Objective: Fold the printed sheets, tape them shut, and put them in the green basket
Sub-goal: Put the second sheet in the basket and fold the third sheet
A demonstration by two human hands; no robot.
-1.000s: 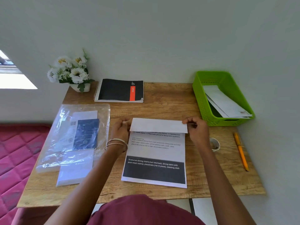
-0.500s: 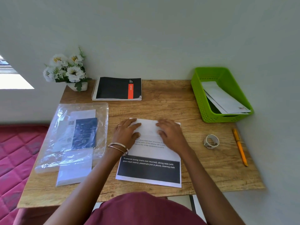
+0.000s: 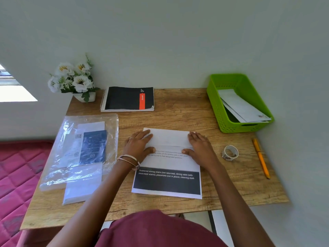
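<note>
A printed sheet lies in the middle of the wooden table, its top third folded down as a white flap. My left hand presses flat on the flap's left end, fingers straight. My right hand presses flat on the flap's right end, thumb along the flap's lower edge. The sheet's lower part shows text and a black band. A green basket stands at the back right with folded white sheets inside. A roll of tape lies right of the sheet.
An orange pencil lies near the table's right edge. A black spiral notebook and a pot of white flowers sit at the back. A clear plastic bag with papers covers the left side. A red mattress lies beyond the table's left edge.
Both hands held the folded flap's corners, then pressed it flat near the middle. The right hand has now slid out to the flap's right end.
</note>
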